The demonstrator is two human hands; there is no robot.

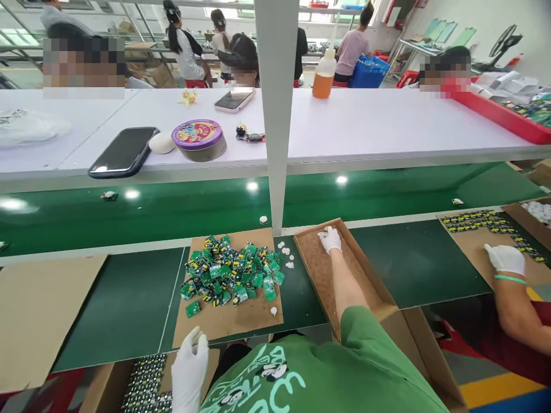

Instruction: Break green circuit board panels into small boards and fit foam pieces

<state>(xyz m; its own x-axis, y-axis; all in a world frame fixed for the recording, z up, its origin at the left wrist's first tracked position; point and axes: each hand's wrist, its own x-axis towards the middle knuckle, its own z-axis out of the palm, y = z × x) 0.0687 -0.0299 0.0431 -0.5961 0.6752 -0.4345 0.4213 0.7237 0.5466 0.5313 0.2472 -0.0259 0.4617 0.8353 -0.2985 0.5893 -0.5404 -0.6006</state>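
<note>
My right hand (330,240), in a white glove, reaches into the far end of a shallow cardboard tray (370,269). Its fingers are bent together near the tray's floor; whatever they hold is too small to make out. My left hand (189,367), also gloved, hovers near the table's front edge with its fingers loosely apart and nothing visible in them. Beyond it, a heap of small green circuit boards (232,269) lies on a cardboard sheet (228,321). Several small white round pieces (286,250) are scattered between the heap and the tray.
A co-worker's gloved hand (507,259) rests by rows of boards (477,221) at the right. Below the table's left front, a carton holds lined-up boards (144,381). A white post (278,115) rises behind the heap. A phone (124,150) and round tin (198,139) sit on the shelf.
</note>
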